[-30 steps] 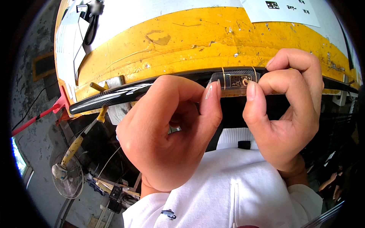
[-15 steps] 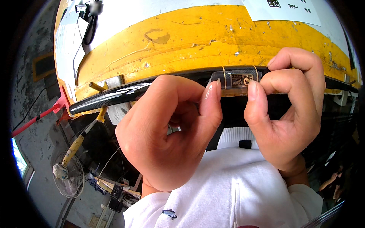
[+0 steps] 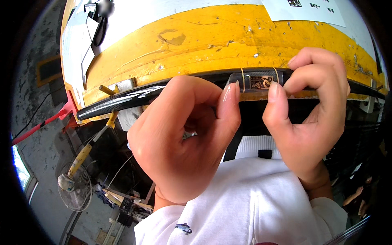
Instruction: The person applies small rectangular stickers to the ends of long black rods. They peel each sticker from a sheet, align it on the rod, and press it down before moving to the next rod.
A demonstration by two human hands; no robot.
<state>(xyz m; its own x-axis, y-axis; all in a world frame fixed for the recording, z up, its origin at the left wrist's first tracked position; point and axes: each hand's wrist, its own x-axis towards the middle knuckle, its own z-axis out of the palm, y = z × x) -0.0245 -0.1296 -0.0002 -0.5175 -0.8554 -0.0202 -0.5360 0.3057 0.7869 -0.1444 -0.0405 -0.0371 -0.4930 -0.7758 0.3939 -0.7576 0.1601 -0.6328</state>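
I hold a long glossy black rod (image 3: pixel 122 99) level in front of me, close to the camera. It carries a short band section with gold rings and a small gold label (image 3: pixel 259 81). My left hand (image 3: pixel 183 139) is closed around the rod just left of that section, thumb tip against it. My right hand (image 3: pixel 308 114) pinches the rod on the right side of the label, thumb below and fingers above. The rod's right end runs on behind my right hand.
A worn yellow bench edge (image 3: pixel 212 36) with a white top and a paper sheet (image 3: pixel 310 10) fills the upper view. A small fan (image 3: pixel 75 188) and a yellow-handled tool (image 3: pixel 87 149) sit lower left. My white sleeves (image 3: pixel 245 204) fill the bottom.
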